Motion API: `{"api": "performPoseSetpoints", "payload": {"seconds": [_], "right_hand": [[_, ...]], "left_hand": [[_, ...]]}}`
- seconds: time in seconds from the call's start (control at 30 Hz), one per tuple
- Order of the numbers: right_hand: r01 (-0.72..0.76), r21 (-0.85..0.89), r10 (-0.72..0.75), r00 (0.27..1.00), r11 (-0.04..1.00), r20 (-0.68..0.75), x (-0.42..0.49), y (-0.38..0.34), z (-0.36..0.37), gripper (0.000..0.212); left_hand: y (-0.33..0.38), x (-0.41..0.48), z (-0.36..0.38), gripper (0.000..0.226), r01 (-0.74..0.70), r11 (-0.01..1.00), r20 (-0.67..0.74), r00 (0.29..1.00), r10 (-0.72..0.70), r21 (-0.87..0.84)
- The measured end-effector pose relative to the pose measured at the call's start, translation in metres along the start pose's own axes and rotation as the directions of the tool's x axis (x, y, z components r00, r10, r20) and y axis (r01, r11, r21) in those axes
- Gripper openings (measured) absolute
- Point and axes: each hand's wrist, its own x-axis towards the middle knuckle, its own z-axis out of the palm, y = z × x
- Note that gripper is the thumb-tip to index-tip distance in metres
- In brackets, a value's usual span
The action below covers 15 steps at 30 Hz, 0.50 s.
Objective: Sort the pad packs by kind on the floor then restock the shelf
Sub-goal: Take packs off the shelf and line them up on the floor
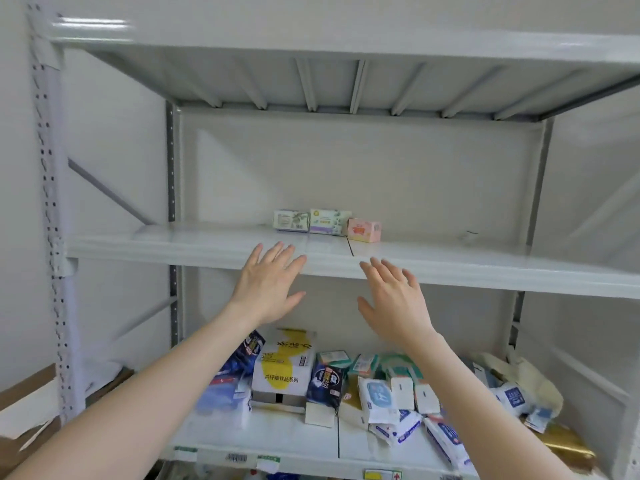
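Both bare forearms reach up toward the middle shelf [207, 244]. The left grip [268, 285] and the right grip [394, 301] are spread wide, fingers straight, holding nothing, in front of the shelf's front edge. Three pad packs [327, 223] sit in a row at 12 o'clock from the hands. Mixed packs [377, 396] lie jumbled on the lower shelf [277, 434] at 6 o'clock.
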Motion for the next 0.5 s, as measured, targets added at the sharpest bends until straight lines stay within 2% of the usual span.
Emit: {"api": "performPoseSetpoints", "payload": {"seconds": [0.37,0.5], "right_hand": [[-0.055,0.042,0.059,0.993,0.998,-0.099,0.128,-0.002,0.043,0.059],[-0.058,0.005,0.059,0.996,0.998,-0.068,0.167,0.003,0.065,0.06]], "left_hand": [[-0.09,0.107,0.035,0.069,-0.002,0.997,-0.013,1.0,0.003,0.074],[-0.104,0.142,0.058,0.07,-0.006,0.997,-0.009,1.0,0.007,0.074]]}}
